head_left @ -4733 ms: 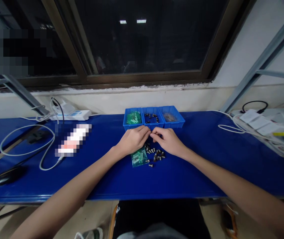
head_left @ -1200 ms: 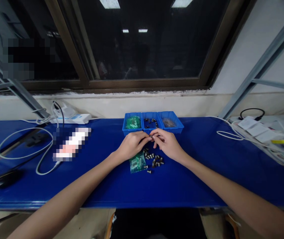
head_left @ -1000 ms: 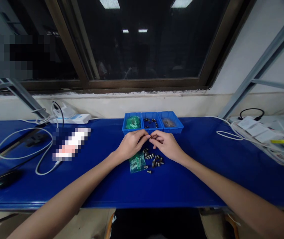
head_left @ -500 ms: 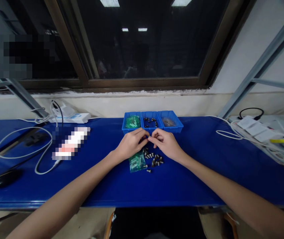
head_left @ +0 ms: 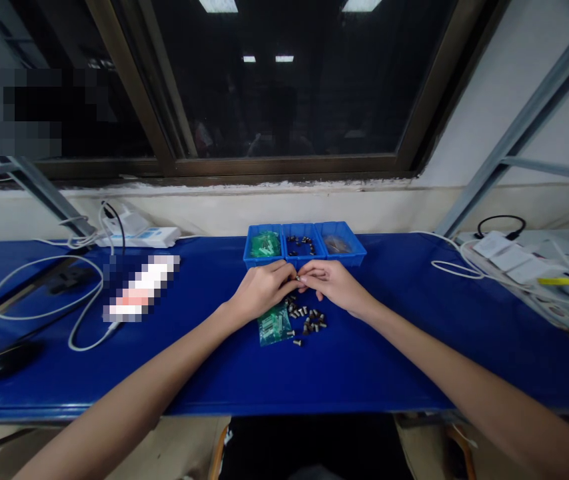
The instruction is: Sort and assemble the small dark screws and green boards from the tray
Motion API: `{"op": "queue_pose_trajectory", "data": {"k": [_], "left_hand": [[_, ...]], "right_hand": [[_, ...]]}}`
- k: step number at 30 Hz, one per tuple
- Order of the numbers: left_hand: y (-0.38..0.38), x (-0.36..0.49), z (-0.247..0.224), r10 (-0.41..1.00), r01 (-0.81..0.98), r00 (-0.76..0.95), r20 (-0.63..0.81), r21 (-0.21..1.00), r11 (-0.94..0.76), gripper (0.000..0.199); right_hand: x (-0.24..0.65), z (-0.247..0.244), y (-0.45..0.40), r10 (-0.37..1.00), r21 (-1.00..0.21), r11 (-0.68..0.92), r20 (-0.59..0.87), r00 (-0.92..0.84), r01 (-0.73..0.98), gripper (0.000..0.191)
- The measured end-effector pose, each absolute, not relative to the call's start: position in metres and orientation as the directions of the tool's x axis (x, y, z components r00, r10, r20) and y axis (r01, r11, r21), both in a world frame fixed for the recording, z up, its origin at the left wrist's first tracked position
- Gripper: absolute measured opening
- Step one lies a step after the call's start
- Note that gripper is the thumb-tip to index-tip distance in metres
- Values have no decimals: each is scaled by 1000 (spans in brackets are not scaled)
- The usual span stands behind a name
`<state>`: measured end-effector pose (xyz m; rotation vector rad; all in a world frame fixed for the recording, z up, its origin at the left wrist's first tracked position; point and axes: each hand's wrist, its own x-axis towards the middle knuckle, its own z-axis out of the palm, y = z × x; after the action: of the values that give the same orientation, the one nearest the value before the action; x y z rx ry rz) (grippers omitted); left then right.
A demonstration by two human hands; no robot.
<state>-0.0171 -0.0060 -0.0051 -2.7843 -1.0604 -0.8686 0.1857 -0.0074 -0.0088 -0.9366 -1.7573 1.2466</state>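
Note:
My left hand (head_left: pixel 266 288) and my right hand (head_left: pixel 332 283) meet fingertip to fingertip in front of three joined blue bins (head_left: pixel 304 261). Both are closed in a pinch around a tiny metallic piece (head_left: pixel 298 277), too small to make out. The left bin holds green bagged pieces (head_left: pixel 266 244), the middle one a few dark small parts (head_left: pixel 293 253), the right one a bag of thin brownish parts (head_left: pixel 337 245). Below my hands lie a green bag (head_left: pixel 274 327), partly under my left hand, and several metal screw-like parts (head_left: pixel 316 319) on the blue table (head_left: pixel 364 373).
A black mouse (head_left: pixel 7 360), a blurred-out object (head_left: pixel 142 290) and looped white cable lie at left. Behind them is a white power strip (head_left: pixel 157 237). Adapters (head_left: pixel 514 260) and cables crowd the right side. A window (head_left: pixel 289 100) rises behind the table.
My right hand's fingers have shifted slightly and drawn closer together at the small piece. My left hand stays nearly in place. The whole view has moved a little.

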Motion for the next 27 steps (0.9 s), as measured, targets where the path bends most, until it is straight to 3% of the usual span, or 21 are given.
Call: {"op": "queue_pose_trajectory", "data": {"k": [9,20,23,27], "left_hand": [[-8,-15,-2,586,614,621,520,143,-777,26],[-12,-13,1,613,648,594,521,141,-748,20],[-12,-12,1,615,650,589,524,145,-746,19],[-12,-13,1,622,660,572,535,150,-736,16]], "right_hand": [[185,-8,-6,892,-975,196,134,-432,103,12],[192,-7,0,937,-987,145,115,-329,66,18],[193,-1,3,953,-987,160,157,-258,-11,18],[196,6,5,941,-973,186,216,-260,-136,43]]}}
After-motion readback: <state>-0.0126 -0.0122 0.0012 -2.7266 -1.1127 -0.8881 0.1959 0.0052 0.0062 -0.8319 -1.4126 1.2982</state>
